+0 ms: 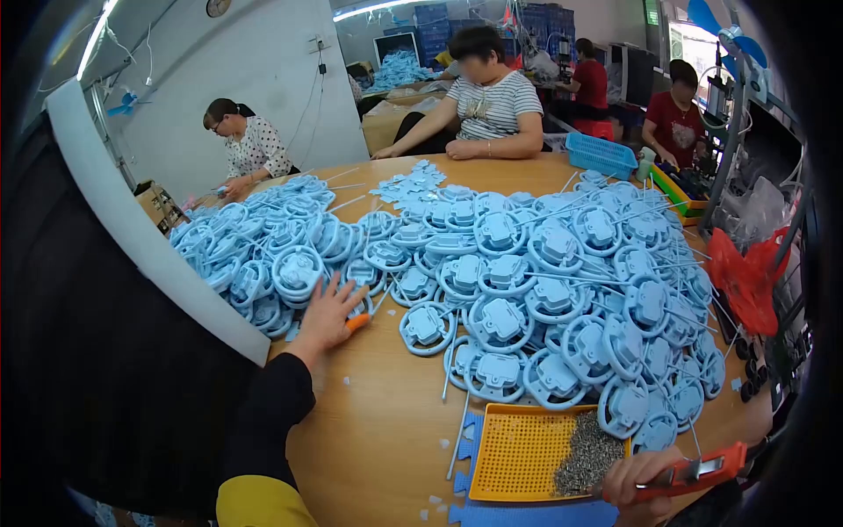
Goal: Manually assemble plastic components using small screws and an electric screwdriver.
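My left hand (pixel 327 318) reaches to the left pile with its fingers spread, touching a light-blue plastic toy steering wheel (pixel 297 270). An orange cover (pixel 356 322) sits on one of its digits. At the lower right my right hand (pixel 645 483) is closed round an orange-red and dark electric screwdriver (pixel 698 472). The front end of this tool points left, over the small metal screws (pixel 587 457) heaped in the right part of a yellow perforated tray (pixel 518 408); its very tip is hard to make out.
A large heap of blue wheels (pixel 500 321) with thin rods covers the wooden table (pixel 378 422). A blue foam mat (pixel 536 514) lies under the tray. A dark panel with a white edge (pixel 158 228) stands left. Several people sit beyond; a blue basket (pixel 601 156) stands at the back.
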Action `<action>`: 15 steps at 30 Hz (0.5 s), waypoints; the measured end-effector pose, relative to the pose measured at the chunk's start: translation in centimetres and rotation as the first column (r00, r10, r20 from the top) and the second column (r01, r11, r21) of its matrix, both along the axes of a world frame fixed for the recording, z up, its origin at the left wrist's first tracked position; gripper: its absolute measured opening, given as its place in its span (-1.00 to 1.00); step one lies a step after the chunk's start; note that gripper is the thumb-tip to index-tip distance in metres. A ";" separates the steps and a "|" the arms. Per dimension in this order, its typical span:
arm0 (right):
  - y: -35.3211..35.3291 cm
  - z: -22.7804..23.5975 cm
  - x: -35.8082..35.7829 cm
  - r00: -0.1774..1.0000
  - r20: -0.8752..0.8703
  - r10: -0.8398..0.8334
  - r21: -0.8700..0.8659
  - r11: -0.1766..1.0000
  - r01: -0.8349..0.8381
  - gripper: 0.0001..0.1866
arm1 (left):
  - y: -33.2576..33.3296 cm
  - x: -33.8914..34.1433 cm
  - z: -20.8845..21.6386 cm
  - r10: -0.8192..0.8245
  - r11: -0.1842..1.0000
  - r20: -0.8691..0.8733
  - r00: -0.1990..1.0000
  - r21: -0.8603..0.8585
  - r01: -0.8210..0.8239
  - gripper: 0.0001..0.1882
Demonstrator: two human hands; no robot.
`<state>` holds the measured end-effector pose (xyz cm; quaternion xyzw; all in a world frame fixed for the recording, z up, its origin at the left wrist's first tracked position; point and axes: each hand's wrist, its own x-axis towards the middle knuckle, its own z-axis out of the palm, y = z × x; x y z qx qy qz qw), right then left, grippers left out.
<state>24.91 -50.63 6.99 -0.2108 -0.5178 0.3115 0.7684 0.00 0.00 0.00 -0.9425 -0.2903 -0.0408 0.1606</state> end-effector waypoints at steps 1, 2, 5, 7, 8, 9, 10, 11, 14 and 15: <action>0.4 1.9 -1.4 0.993 -0.040 -0.114 -0.138 0.985 0.107 -0.47 | 0.1 -1.8 -0.3 0.063 0.995 0.036 0.997 -0.074 -0.060 -0.35; 0.5 3.1 -2.0 0.972 -0.050 -0.232 -0.271 0.939 0.210 -0.44 | -0.3 -3.6 0.1 0.126 0.983 0.075 0.989 -0.140 -0.115 -0.37; 2.4 1.7 -0.4 0.942 -0.038 -0.334 -0.102 0.939 0.329 -0.48 | 5.5 4.3 1.2 0.074 0.997 0.111 0.991 -0.013 -0.073 -0.39; 2.9 2.5 -0.2 0.949 -0.025 -0.315 -0.134 0.942 0.309 -0.50 | 6.8 4.9 0.9 0.166 0.982 0.086 0.982 -0.107 -0.156 -0.38; 3.0 2.8 -0.2 0.957 -0.008 -0.291 -0.148 0.946 0.287 -0.52 | 7.1 4.9 0.3 0.199 0.974 0.128 0.972 -0.136 -0.181 -0.40; 2.7 2.8 -0.1 0.953 0.007 -0.303 -0.148 0.942 0.301 -0.52 | 7.8 5.9 -0.2 0.223 0.967 0.188 0.957 -0.164 -0.193 -0.41; 2.4 2.4 -0.2 0.950 -0.015 -0.313 -0.130 0.942 0.309 -0.53 | 8.6 6.5 -0.6 0.217 0.969 0.198 0.956 -0.165 -0.186 -0.41; 2.3 2.2 -0.1 0.946 -0.037 -0.323 -0.110 0.942 0.318 -0.54 | 9.6 7.0 -1.0 0.224 0.961 0.288 0.931 -0.225 -0.162 -0.41; 3.2 2.5 0.9 0.956 -0.039 -0.290 -0.130 0.950 0.283 -0.55 | 7.7 9.0 1.5 0.352 0.793 0.446 0.823 -0.609 -0.009 -0.38; 3.3 2.3 1.4 0.977 -0.056 -0.206 -0.138 0.971 0.197 -0.55 | 6.6 9.2 1.5 0.407 0.746 0.543 0.735 -0.662 0.076 -0.38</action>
